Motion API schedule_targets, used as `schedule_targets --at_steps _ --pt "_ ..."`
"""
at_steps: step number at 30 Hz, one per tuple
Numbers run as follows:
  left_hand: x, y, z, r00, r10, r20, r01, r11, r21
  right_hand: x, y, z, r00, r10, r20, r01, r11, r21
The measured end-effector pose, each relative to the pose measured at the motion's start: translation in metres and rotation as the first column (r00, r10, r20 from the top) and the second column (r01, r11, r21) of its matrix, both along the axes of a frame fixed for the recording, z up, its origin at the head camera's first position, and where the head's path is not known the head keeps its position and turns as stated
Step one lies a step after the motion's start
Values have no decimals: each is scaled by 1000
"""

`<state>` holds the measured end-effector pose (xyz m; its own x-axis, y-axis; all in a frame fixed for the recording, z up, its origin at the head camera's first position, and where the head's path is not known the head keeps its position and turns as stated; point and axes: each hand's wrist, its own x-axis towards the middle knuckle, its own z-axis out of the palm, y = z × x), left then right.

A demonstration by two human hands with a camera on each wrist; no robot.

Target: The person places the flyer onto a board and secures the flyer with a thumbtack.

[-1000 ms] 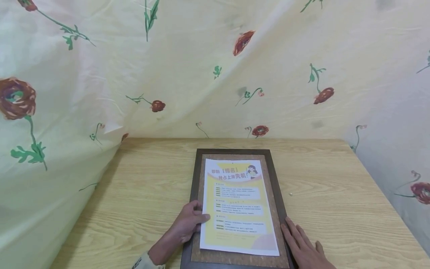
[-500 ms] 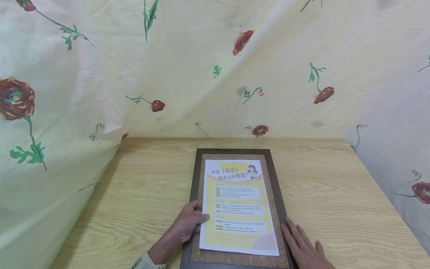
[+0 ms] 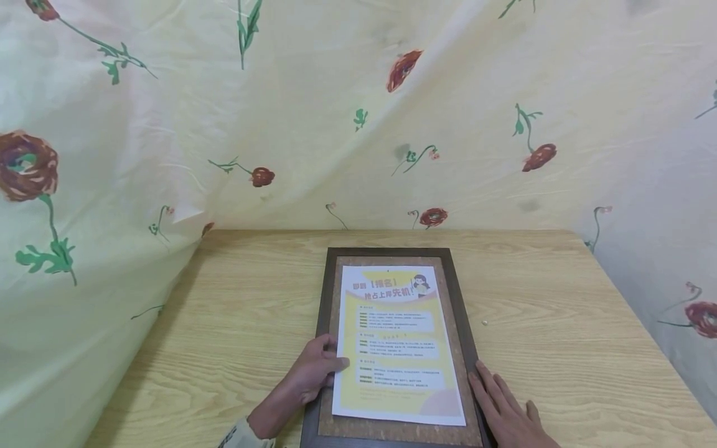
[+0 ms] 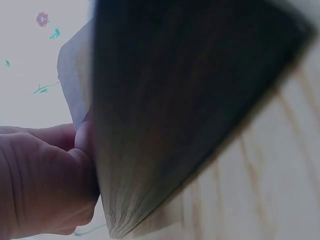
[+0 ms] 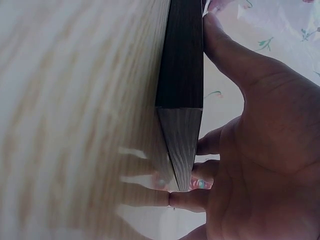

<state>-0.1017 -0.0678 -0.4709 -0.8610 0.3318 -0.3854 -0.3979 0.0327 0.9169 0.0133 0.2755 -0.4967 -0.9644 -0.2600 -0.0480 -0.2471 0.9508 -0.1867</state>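
Sheet (image 3: pixel 399 348) over cork (image 3: pixel 392 431) in a dark frame (image 3: pixel 456 298), left hand (image 3: pixel 316 371) pinching its edge between eight and nine o'clock, thumb on top, right hand (image 3: pixel 508 410) at four o'clock, fingers extended against the frame, grasping nothing.

A pale, cream-toned floral drape (image 3: pixel 313 112) fills the back of the scene and continues down both sides, enclosing a light wood-grain surface (image 3: pixel 252 286). Scattered over it are red blooms with thin green stems and leaves, the largest flower (image 3: pixel 28 165) at the far left and another red bloom (image 3: pixel 702 320) at the right edge. A broad, soft fold slants upward to the right across the back, and creases gather near the back left corner. The surface has a straight rear edge and a rounded far right corner. Light is soft, tinting the left side greenish and the right side cooler, bluish grey.
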Motion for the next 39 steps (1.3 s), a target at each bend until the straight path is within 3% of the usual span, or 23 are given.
schedule_targets --at_steps 6,10,17,24,27,30,33,35,39 --pt "-1 0 0 1000 9 9 -9 1000 10 0 -1 1 1000 -8 1 8 1000 -4" --pt "-1 1 1 1000 26 14 -25 999 -32 -1 -1 2 1000 -7 1 7 1000 -11" --pt "7 -9 7 991 62 -116 -84 977 -195 -1 -1 3 1000 -4 15 4 1000 -24" --pt "18 -24 15 973 73 -217 -125 964 -234 0 0 3 1000 -6 26 6 1000 -21" --pt "23 -29 16 964 43 -263 -119 952 -281 0 0 2 1000 -4 25 5 1000 -16" --pt "29 -34 17 938 -23 -346 -106 932 -348 0 0 2 999 -5 35 5 1000 -8" --pt "37 -37 19 909 -124 -399 -76 889 -451 0 0 2 999 -8 51 8 1000 0" --pt "43 -37 19 895 -209 -394 -31 852 -523 -1 1 2 998 -11 62 11 1000 7" --pt "54 -35 18 880 -352 -319 78 770 -634 0 1 1 998 -16 67 15 1000 12"
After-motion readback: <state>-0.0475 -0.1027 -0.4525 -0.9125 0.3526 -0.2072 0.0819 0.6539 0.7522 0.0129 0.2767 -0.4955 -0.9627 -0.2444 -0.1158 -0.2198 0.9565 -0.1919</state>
